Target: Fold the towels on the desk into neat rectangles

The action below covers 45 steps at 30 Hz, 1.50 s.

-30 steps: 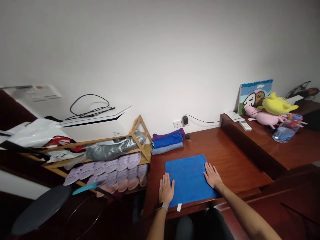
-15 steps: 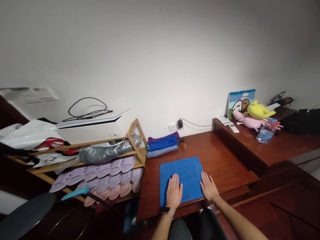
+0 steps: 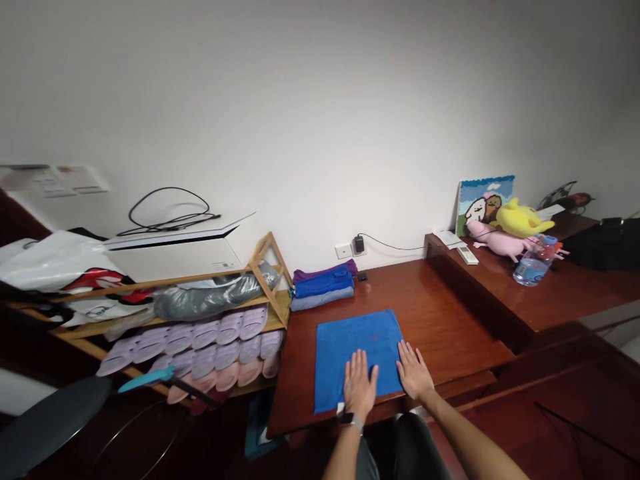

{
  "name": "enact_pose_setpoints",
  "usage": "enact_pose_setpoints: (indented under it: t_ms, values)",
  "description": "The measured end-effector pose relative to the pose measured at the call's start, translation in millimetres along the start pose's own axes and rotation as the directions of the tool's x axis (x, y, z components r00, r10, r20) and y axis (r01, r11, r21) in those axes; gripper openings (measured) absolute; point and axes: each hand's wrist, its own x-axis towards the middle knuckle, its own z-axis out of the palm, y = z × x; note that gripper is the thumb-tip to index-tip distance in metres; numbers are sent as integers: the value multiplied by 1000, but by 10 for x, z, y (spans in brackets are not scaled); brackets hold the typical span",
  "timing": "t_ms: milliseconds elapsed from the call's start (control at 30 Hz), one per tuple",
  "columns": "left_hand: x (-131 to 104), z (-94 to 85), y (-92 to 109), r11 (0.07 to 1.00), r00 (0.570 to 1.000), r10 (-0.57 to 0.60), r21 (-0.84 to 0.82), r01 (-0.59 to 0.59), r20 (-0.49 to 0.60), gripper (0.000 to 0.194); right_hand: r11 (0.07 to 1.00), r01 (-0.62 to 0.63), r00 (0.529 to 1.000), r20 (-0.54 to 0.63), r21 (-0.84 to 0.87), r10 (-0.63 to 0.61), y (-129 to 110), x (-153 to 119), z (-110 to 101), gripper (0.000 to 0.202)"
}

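Note:
A blue cloth point(image 3: 333, 353) lies spread flat on the brown wooden table point(image 3: 425, 307), close to its front edge. My left hand point(image 3: 361, 385), with a watch at the wrist, rests flat on the lower middle of the cloth, fingers stretched out. A small white tag point(image 3: 341, 407) shows at the cloth's lower edge beside that wrist. On the cloth's right edge lies my right hand point(image 3: 414, 371), open and palm down, partly over the bare wood. Neither hand grips anything.
Folded cloths point(image 3: 324, 287) in purple, blue and grey-blue are stacked by the wall. Left stands a wooden rack point(image 3: 273, 250) with slippers point(image 3: 220, 333) and a white box point(image 3: 175, 257). A raised desk on the right holds a water bottle point(image 3: 533, 267), plush toys point(image 3: 517, 220) and a remote point(image 3: 467, 255).
My left hand has slid to the right across the cloth, uncovering the white tag. My right hand stays at the right edge. The view has shifted slightly.

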Motion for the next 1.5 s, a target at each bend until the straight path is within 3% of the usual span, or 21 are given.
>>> enact_pose_setpoints:
  t_ms: [133, 233, 433, 633, 867, 967, 1067, 1200, 1333, 1500]
  values:
    - [-374, -206, -882, 981, 984, -160, 98, 167, -83, 70, 1000, 0, 1000, 15, 5, 0, 3, -11, -7, 67]
    - [-566, -254, -1181, 979, 984, -155, 117, 165, -93, 68, 1000, -3, 1000, 13, 0, 3, 12, -3, 16, 67]
    - [-615, -217, -1179, 981, 982, -149, 111, 162, -119, 68, 1000, 3, 998, 65, -6, -2, 83, 3, -7, 70]
    - [-608, -219, -1197, 978, 982, -156, 121, 169, -109, 69, 1000, 4, 1000, -14, -2, -4, 201, -69, 49, 71]
    - [-683, -151, -1234, 970, 973, -210, 106, 219, -94, 71, 1000, -8, 1000, -4, 10, 8, 243, -57, 180, 69]
    - [-598, -236, -1270, 973, 972, -193, 99, 207, -132, 71, 1000, -20, 999, -28, 22, 21, 265, 63, 156, 67]
    - [-288, -426, -1184, 992, 981, -63, 95, 82, -186, 67, 999, 18, 997, -77, 32, -16, 203, 379, -26, 67]
    - [353, -553, -756, 992, 984, 105, 82, -94, -142, 62, 999, 46, 998, -40, 24, -45, 12, 995, -319, 68]
    - [899, -325, -213, 978, 978, 203, 51, -201, -38, 62, 1000, 6, 999, 44, 3, -6, -54, 1390, -269, 68]
    - [1306, 98, 242, 977, 977, 211, -23, -211, -14, 62, 1000, 28, 1000, 5, -5, -28, 91, 1432, 24, 67]
